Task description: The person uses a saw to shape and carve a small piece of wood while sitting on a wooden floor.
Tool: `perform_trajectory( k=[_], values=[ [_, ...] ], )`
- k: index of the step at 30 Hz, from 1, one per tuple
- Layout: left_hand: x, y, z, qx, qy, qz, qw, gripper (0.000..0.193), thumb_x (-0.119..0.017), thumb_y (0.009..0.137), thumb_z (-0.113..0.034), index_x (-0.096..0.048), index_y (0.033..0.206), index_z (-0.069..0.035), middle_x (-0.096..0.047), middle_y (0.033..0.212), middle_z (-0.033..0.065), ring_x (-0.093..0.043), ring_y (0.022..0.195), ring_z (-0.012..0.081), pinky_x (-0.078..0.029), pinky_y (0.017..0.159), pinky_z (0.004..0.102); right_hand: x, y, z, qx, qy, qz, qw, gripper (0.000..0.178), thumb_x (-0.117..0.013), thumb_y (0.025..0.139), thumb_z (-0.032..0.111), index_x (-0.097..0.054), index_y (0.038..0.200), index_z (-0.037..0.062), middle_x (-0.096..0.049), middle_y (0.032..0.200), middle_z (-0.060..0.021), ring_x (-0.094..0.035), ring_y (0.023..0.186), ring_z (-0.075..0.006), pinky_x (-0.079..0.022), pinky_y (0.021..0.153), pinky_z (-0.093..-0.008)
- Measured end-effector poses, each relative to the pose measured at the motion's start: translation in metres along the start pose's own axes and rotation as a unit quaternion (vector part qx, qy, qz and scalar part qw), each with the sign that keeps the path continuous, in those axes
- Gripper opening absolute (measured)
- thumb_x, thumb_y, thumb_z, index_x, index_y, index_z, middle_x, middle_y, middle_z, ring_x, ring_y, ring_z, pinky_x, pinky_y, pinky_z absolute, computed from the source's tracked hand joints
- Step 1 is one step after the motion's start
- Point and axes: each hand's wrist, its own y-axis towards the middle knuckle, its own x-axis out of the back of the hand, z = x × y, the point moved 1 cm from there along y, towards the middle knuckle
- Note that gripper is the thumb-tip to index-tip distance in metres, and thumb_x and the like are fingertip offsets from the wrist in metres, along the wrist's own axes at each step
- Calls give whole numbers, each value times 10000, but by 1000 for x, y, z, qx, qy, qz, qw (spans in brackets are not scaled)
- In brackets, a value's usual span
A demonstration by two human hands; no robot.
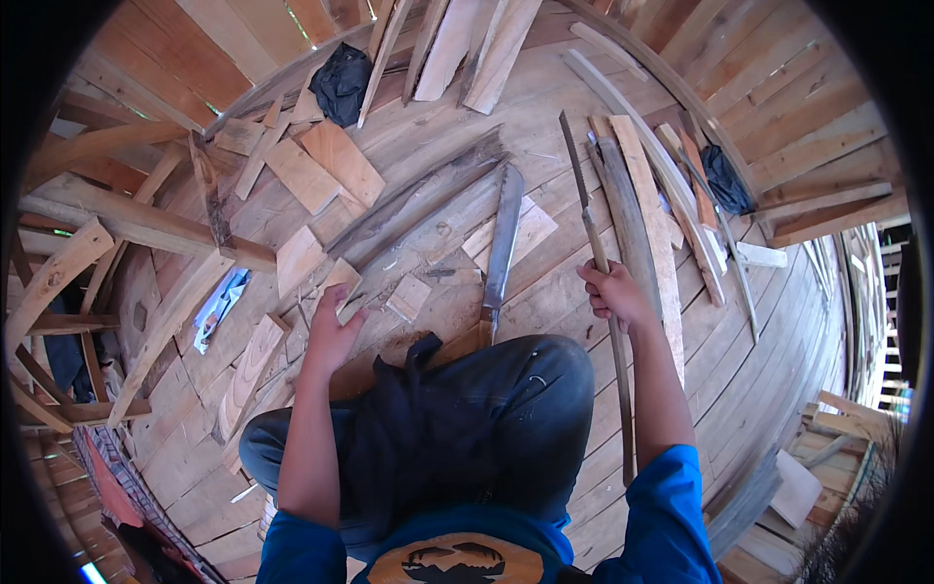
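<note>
My right hand (619, 292) is wrapped around a long thin strip (620, 389), wood-coloured in the middle, with a narrow dark far end. The strip runs from beside my right forearm out over the floor; I cannot tell whether its dark end is metal. My left hand (334, 336) is above the floor on the left, thumb and fingers apart, holding nothing visible. Just beyond its fingertips is a small wood block (342, 276); whether they touch is unclear. Between my hands, a machete (502, 234) with a wide blade lies beyond my knee, its handle toward me.
Wood offcuts (309, 175) and a small square piece (409, 297) lie on the plank floor (739, 389). Long boards (647, 214) stretch along the right. A wooden frame (146, 229) stands left. Black plastic bags (341, 85) sit near the plank walls. My bent leg (535, 399) is in front.
</note>
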Motion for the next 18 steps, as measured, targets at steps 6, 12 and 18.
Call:
perform_trajectory(
  k=[6,12,18],
  values=[
    [-25,-82,-147,-224,-441,248,833,718,-653,872,-504,-508,1274,72,-586,1239,237,-552,1218,347,-383,1069,464,6,117,-24,155,-331,-204,908,375,-780,742,263,-584,883,-23,-689,815,-182,-679,780,-347,-537,734,-433],
    [-43,-124,-247,-302,-748,231,544,706,-432,930,-571,-586,1179,71,-612,1100,319,-564,1107,505,-307,992,694,-16,169,-34,195,-317,-229,899,493,-814,723,320,-601,975,-47,-699,930,-207,-688,872,-375,-542,774,-439],
    [-58,-98,-245,-313,-796,247,456,678,-527,900,-530,-555,1206,75,-595,1156,276,-537,1163,432,-294,1044,577,-23,180,-37,178,-303,-240,905,466,-830,712,307,-616,938,-41,-699,890,-197,-689,830,-343,-529,728,-410]
  ],
)
